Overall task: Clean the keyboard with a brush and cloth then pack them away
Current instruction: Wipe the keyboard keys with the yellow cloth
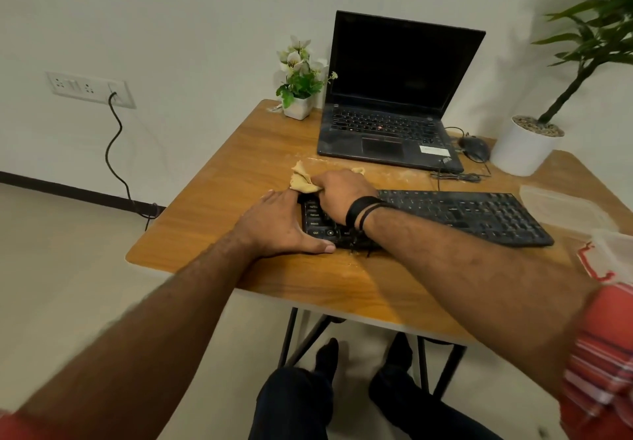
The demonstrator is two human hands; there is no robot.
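Note:
A black keyboard point(459, 215) lies across the wooden table point(239, 151). My right hand point(337, 193) presses a crumpled tan cloth point(303, 179) onto the keyboard's far left corner; its fingers are closed on the cloth. My left hand point(277, 225) lies against the keyboard's left end, fingers along the side and thumb at the front edge, steadying it. No brush can be made out.
An open black laptop point(390, 131) stands behind the keyboard, with a wired mouse point(474, 148) to its right. A small flower pot point(298, 107) sits at the back. A large white planter point(524, 146) and clear plastic containers point(565, 208) occupy the right side.

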